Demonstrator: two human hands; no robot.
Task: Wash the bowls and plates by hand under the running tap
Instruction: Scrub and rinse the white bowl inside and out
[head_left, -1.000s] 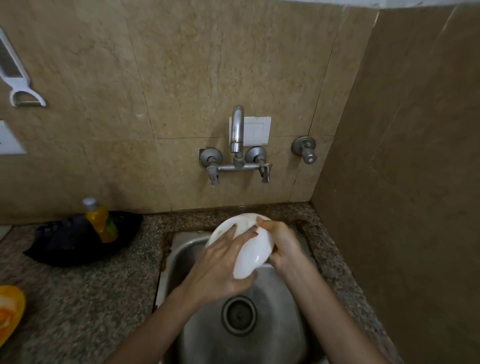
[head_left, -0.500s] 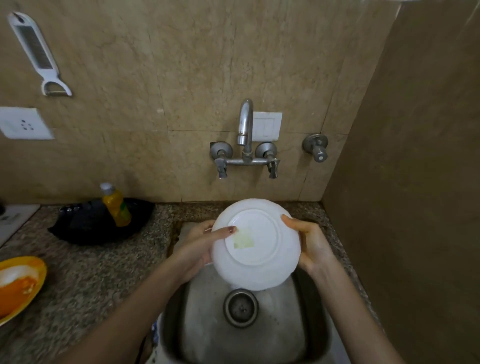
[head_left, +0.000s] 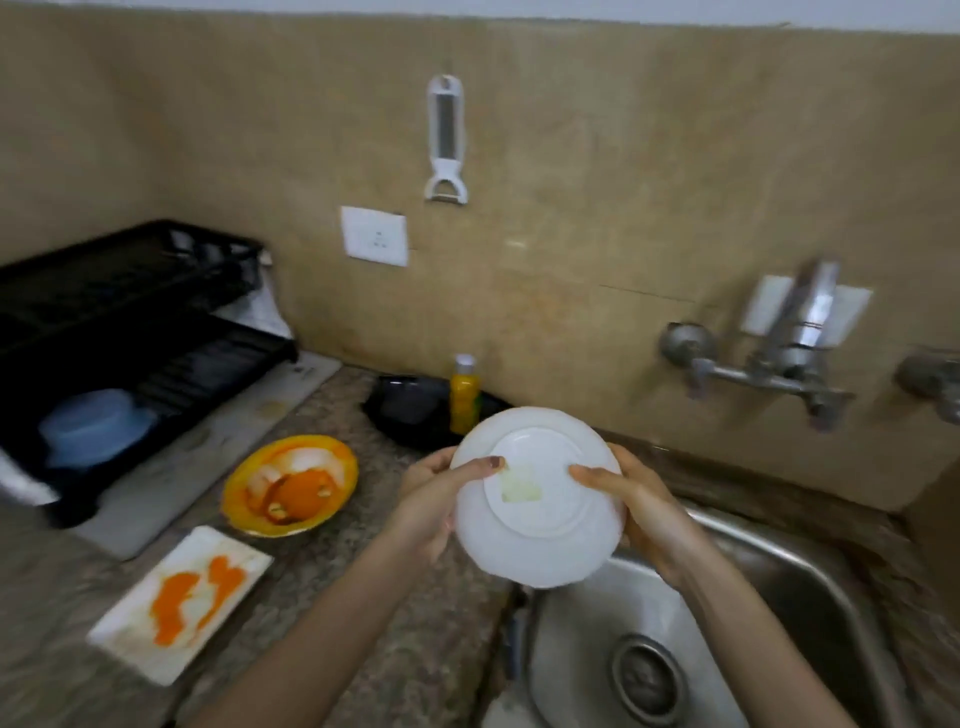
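White bowl (head_left: 540, 499) was held upside-down, base toward the camera, over the left rim of the sink (head_left: 779, 571) where it met the worktop (head_left: 415, 649). Left hand (head_left: 431, 499) gripped the bowl's left side, thumb across the base, fingers curled behind the rim. Right hand (head_left: 639, 499) gripped the right side the same way, thumb on the base. Pale sticker (head_left: 521, 483) sat on the base between the thumbs. Tap (head_left: 800, 332) on the wall, right of the bowl, blurred.

On the worktop left of the sink lay a yellow bowl (head_left: 291, 486) smeared orange. Nearer the front edge lay a white rectangular plate (head_left: 179, 603) with orange smears, close to the yellow bowl but not touching. Yellow bottle (head_left: 464, 395) stood upright at the back edge, just behind the white bowl; in or beside a black tray (head_left: 410, 410), could not tell which. Black dish rack (head_left: 130, 312) at the left end held a blue container (head_left: 96, 426). Peeler (head_left: 445, 140) and socket (head_left: 374, 236) were on the wall.
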